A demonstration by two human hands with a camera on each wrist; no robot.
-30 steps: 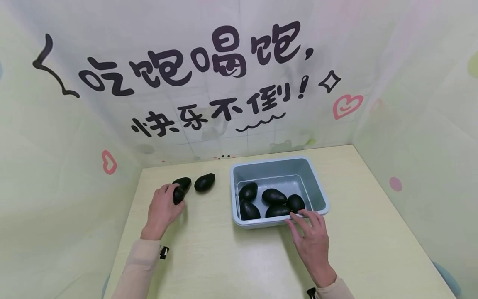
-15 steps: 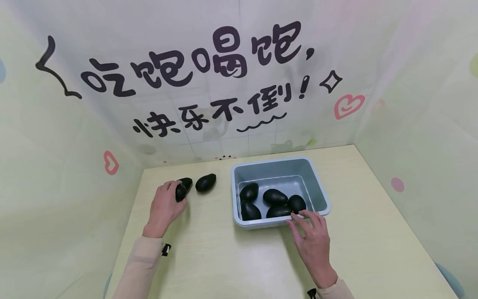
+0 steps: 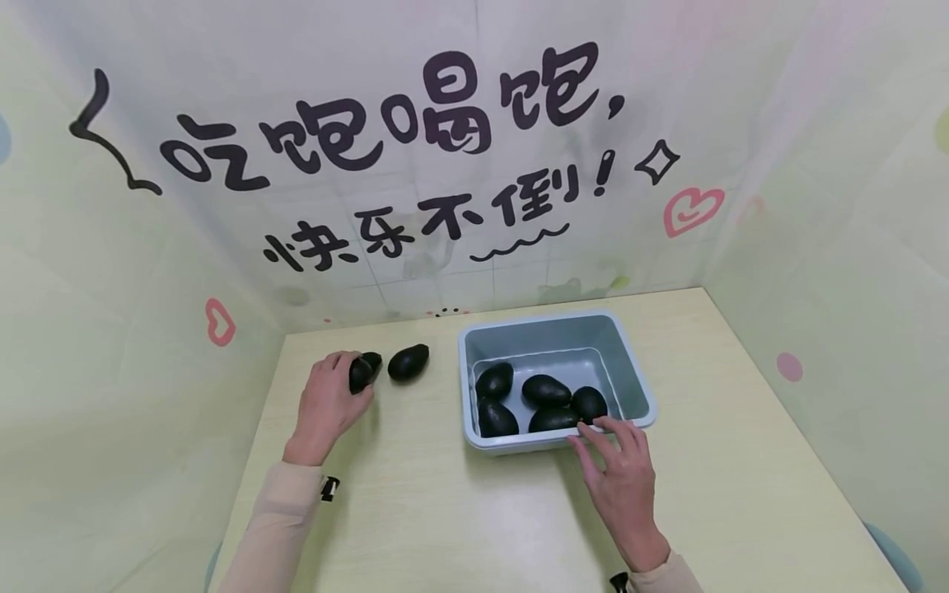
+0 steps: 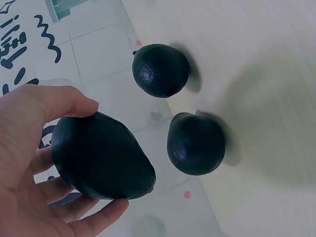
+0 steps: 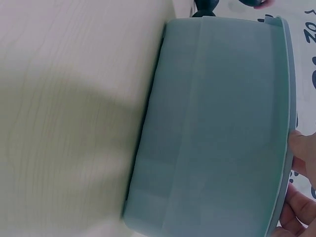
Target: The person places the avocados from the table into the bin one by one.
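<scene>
A dark, smooth avocado (image 4: 101,158) is held in the left hand (image 3: 329,403), thumb on one side and fingers curled round the other, over the left part of the pale wooden table (image 3: 430,502). Its narrower end points out past the fingers; a loose pinch on that rounded, glossy-looking skin could let it slip and roll. A second avocado (image 3: 374,361) lies just beyond it and a third avocado (image 3: 409,363) near that; a knock from the hand could set either rolling. To the right, well apart, a blue-grey plastic bin (image 3: 534,331) holds five avocados, bunched towards its near and left sides. The right hand (image 3: 625,486) pinches its near rim; pulling or pressing down there might drag or tilt the bin and shift the fruit.
</scene>
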